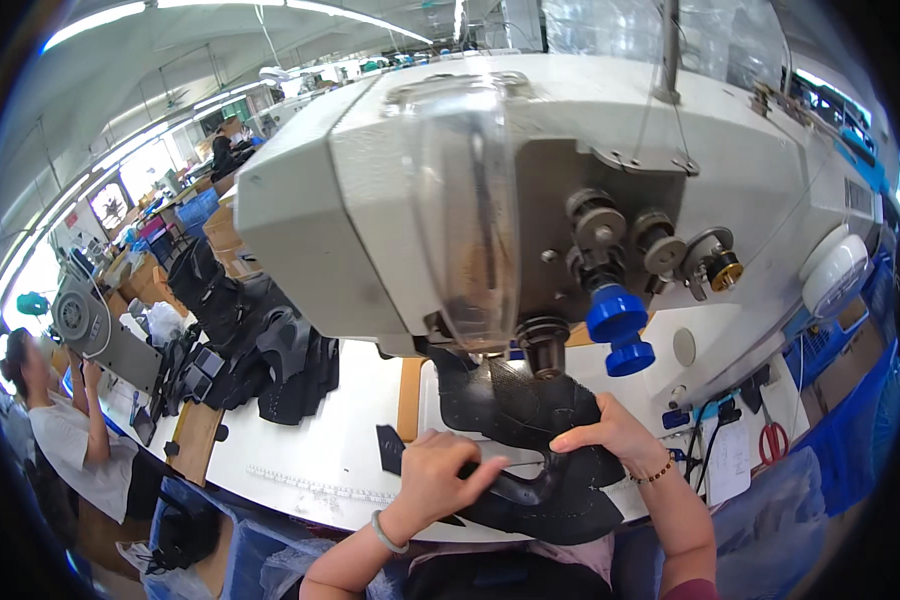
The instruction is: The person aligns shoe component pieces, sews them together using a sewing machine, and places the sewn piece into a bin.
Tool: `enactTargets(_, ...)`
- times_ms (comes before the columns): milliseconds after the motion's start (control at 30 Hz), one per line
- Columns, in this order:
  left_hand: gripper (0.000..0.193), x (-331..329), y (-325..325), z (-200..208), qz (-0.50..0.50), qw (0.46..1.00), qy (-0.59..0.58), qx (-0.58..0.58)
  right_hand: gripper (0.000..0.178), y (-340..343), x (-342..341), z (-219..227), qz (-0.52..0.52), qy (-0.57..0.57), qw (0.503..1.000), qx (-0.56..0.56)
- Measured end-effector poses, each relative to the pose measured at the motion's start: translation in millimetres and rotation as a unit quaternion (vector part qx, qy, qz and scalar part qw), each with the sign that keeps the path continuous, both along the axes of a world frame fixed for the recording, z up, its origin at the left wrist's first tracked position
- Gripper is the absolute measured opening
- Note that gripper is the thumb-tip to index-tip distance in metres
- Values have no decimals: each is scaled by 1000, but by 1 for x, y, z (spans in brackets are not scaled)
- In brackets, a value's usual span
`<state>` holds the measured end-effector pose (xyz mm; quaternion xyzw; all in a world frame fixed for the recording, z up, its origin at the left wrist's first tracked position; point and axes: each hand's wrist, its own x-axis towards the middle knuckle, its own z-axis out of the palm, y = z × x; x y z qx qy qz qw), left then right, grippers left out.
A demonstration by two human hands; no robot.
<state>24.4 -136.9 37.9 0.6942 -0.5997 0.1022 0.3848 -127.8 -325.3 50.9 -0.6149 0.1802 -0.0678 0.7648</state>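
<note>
A black, shaped fabric piece (pixel 515 398) lies under the head of a large white sewing machine (pixel 370 200). It spreads toward me in a curved, padded-looking part (pixel 560 505). My right hand (pixel 615 440) grips its right edge, thumb on top and the other fingers partly hidden. My left hand (pixel 438 482) is closed at the left of the piece, its thumb pointing right. A thin pale line runs from near that thumb across the black material; what the curled fingers hold is hidden. Beside the left hand sits a small black strip (pixel 389 450).
Stacked black pieces (pixel 285 350) cover the table's left side. A ruler strip (pixel 310 485) runs along the front. Red-handled scissors (pixel 773 440) lie at right, near blue tension knobs (pixel 618 320) on the machine. Another person (pixel 80 450) works at far left.
</note>
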Motion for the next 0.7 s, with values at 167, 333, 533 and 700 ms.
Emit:
enactTargets(167,29,-7,-2,7,72,942,305,-117,28,7,-2,9,-23,19,1000,-1)
enactTargets(333,31,4,-8,1,78,928,349,-107,27,5,2,16,-13,5,1000,12)
enactTargets(533,33,3,-6,12,51,918,380,-103,42,11,-2,21,-30,-20,998,44)
enactTargets(700,32,8,-7,12,25,889,445,-107,39,18,0,25,-45,-29,997,51)
